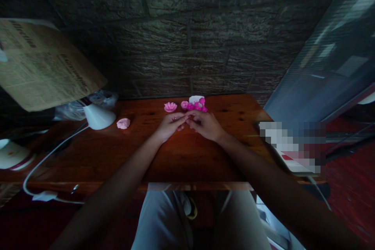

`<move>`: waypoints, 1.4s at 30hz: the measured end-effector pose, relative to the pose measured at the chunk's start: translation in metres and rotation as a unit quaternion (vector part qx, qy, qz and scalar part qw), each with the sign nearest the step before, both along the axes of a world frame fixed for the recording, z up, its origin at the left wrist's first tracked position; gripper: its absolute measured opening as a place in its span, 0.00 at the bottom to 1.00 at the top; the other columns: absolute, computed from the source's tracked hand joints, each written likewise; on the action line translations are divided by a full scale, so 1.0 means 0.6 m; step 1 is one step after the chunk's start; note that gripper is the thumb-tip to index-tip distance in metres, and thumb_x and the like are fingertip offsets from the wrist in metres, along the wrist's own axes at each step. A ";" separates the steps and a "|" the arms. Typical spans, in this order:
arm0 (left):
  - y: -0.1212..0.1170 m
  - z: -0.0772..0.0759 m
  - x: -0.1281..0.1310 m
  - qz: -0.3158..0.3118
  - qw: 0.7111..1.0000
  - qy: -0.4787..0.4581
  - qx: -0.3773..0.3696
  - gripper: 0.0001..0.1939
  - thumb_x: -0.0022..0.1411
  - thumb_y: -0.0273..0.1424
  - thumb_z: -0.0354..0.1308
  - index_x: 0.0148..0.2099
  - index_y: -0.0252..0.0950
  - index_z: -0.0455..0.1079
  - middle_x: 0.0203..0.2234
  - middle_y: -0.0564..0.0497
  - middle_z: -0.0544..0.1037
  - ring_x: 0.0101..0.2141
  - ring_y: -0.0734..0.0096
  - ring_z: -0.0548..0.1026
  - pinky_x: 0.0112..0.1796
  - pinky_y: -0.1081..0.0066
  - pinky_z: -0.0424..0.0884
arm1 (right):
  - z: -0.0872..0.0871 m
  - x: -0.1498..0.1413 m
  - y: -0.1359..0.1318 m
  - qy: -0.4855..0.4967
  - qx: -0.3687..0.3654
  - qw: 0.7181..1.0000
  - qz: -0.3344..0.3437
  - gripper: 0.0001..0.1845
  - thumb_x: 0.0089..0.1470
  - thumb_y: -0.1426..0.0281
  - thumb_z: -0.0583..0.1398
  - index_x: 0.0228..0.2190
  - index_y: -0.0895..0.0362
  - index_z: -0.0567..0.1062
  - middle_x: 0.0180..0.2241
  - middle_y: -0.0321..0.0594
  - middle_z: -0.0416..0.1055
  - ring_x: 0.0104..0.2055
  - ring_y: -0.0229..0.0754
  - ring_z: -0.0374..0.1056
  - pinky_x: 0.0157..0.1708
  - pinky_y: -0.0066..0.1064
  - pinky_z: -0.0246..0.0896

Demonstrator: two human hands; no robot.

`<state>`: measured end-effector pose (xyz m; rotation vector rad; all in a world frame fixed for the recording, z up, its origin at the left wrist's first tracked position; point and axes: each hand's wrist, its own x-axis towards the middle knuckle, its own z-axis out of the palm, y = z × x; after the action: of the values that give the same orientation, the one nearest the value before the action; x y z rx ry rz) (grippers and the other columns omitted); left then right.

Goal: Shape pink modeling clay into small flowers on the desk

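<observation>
Over the middle of the wooden table (129, 156), my left hand (172, 124) and my right hand (206, 124) meet at the fingertips. Both have their fingers bent into a pinch, and whatever lies between them is hidden or too small to make out. Just beyond the hands sit a pink flower with open petals (170, 107) and a smaller round pink flower (184, 104). Bright magenta pieces (200, 105) lie close behind my right hand, in front of a white piece (196, 99). A pale pink lump (123, 123), like modelling clay, rests farther left.
A lamp with a white base (99, 118) and newsprint-patterned shade (49, 62) stands at left, a clear plastic bag (70, 111) behind it. Its white cord (43, 160) drops over the front edge. A white cup-like container (14, 154) is far left; a blurred-out flat object (293, 152) lies right.
</observation>
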<state>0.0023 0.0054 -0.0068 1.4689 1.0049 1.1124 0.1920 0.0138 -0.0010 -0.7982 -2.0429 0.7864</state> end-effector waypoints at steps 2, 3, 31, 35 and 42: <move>-0.002 0.002 0.001 -0.003 1.000 0.005 0.006 0.23 0.55 0.50 0.71 0.35 0.33 0.76 0.20 0.55 0.71 0.22 0.78 0.64 0.24 0.74 0.55 | 0.001 0.000 -0.001 -0.003 0.001 1.000 -0.001 0.09 0.62 0.70 0.61 0.44 0.56 0.77 0.23 0.31 0.73 0.24 0.35 0.69 0.30 0.26 0.61; -0.003 0.003 0.001 -0.005 1.000 0.005 0.009 0.23 0.55 0.50 0.71 0.34 0.33 0.76 0.20 0.56 0.70 0.21 0.78 0.64 0.24 0.74 0.55 | 0.002 0.000 -0.001 -0.006 0.000 1.000 -0.001 0.09 0.63 0.70 0.61 0.44 0.56 0.77 0.23 0.30 0.73 0.24 0.35 0.69 0.30 0.26 0.61; -0.009 0.003 0.010 0.015 0.993 0.105 0.055 0.31 0.61 0.60 0.60 0.23 0.37 0.65 0.15 0.55 0.69 0.19 0.77 0.65 0.24 0.73 0.62 | -0.009 0.000 0.002 -0.120 0.028 0.988 0.090 0.08 0.61 0.77 0.61 0.35 0.58 0.82 0.37 0.42 0.83 0.36 0.39 0.76 0.39 0.30 0.64; -0.014 0.008 0.013 -0.002 0.982 0.156 0.104 0.29 0.64 0.56 0.59 0.23 0.37 0.64 0.16 0.55 0.69 0.20 0.77 0.67 0.27 0.73 0.64 | -0.005 -0.001 -0.003 -0.152 0.044 0.983 0.089 0.09 0.59 0.79 0.62 0.35 0.58 0.83 0.36 0.41 0.83 0.36 0.40 0.76 0.39 0.30 0.63; -0.006 0.004 0.012 0.010 0.989 0.120 0.085 0.28 0.65 0.54 0.59 0.25 0.37 0.64 0.17 0.56 0.69 0.19 0.78 0.66 0.25 0.75 0.64 | -0.001 -0.003 -0.005 -0.171 0.034 0.982 0.067 0.09 0.61 0.78 0.61 0.35 0.61 0.82 0.36 0.44 0.83 0.35 0.39 0.74 0.38 0.29 0.61</move>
<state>0.0094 0.0017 -0.0041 1.7646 1.1134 1.0753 0.1899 0.0108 -0.0013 -0.8066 -2.4386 0.6835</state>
